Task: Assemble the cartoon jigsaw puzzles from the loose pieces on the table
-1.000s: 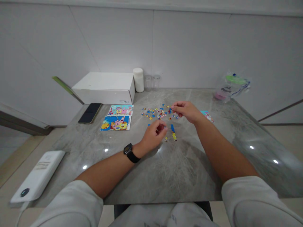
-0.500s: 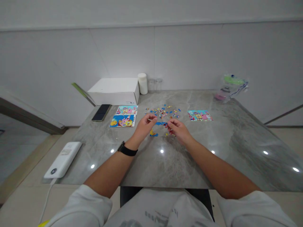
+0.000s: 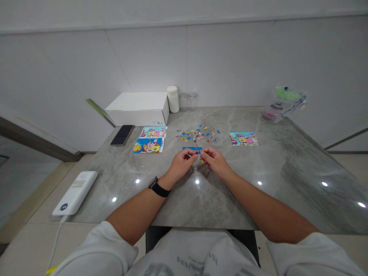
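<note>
My left hand (image 3: 181, 165), a black-strapped watch on its wrist, and my right hand (image 3: 218, 164) meet fingertip to fingertip over the middle of the table. Pinched between them is a small red-and-blue jigsaw piece (image 3: 198, 152), partly covered by the fingers. Just beyond lies a joined blue strip of puzzle (image 3: 188, 148); my hands hide the rest of that section. A yellow piece (image 3: 202, 162) shows below the right fingertips. Farther back, many loose jigsaw pieces (image 3: 197, 135) are scattered in a loose heap.
Two cartoon picture cards (image 3: 148, 145) lie at left beside a phone (image 3: 122, 135); another card (image 3: 244, 138) lies at right. Along the back stand a white box (image 3: 136, 109), a white bottle (image 3: 173, 99) and two glasses (image 3: 188, 102). A plastic bag (image 3: 283, 105) and a power bank (image 3: 76, 193) sit near the edges.
My hands have come together and slightly nearer to me. The left fingertips have moved right and down to the piece in my right hand, now covering the near part of the joined puzzle.
</note>
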